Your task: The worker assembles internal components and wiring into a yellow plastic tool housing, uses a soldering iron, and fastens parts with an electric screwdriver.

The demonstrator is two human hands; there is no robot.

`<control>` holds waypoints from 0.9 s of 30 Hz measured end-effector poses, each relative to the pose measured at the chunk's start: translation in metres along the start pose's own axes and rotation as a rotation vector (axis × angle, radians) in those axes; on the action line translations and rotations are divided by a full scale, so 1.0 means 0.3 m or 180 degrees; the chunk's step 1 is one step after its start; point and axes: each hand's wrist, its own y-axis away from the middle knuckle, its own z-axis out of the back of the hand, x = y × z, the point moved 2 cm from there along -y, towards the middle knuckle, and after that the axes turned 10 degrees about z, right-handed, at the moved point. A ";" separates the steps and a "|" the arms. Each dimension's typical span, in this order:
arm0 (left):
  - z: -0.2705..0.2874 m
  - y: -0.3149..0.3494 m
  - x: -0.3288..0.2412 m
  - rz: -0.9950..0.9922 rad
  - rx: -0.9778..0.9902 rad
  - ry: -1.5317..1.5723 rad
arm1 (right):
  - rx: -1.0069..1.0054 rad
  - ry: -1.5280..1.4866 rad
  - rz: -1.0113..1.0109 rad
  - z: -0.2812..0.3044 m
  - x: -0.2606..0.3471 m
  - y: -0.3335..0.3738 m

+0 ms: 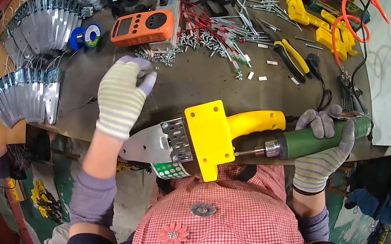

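Note:
My right hand (327, 145), in a striped grey glove, grips a green electric screwdriver (309, 143). The screwdriver's long bit points left, its tip close to the lower right edge of a yellow plastic housing (208, 137) with a handle. A perforated metal bracket (176, 139) joins the housing to a flat silver plate (144, 144). That assembly lies across the table's near edge. My left hand (124, 94), gloved alike, is beside a scatter of small nuts (157, 56); its fingers are bent with the thumb apart, and I see nothing between them.
Behind lie an orange multimeter (141, 28), loose screws (249, 8), yellow-handled pliers (291, 55) and yellow housing parts (322, 27). Fanned metal plates (23, 91) and a solder spool (85, 37) are at left. An orange coiled hose (337, 32) hangs at right. Other people sit at both sides.

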 end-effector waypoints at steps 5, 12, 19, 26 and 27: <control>-0.024 -0.117 0.000 -0.0637 0.1088 -0.1778 | 0.0081 -0.0108 -0.0032 0.010 0.010 -0.009; -0.069 -0.165 -0.023 -0.0859 0.1072 -0.2398 | -0.0012 -0.0119 0.0144 0.009 0.022 -0.021; 0.084 0.175 -0.133 -0.0223 0.0041 0.0326 | 0.0118 -0.0073 -0.0001 0.019 -0.020 -0.026; 0.040 0.475 -0.184 -0.0250 -0.0049 0.0659 | 0.0001 -0.0007 -0.0084 0.010 -0.024 -0.037; 0.034 0.479 -0.186 -0.0194 -0.0083 0.0631 | 0.0046 -0.0045 -0.0082 0.014 -0.024 -0.039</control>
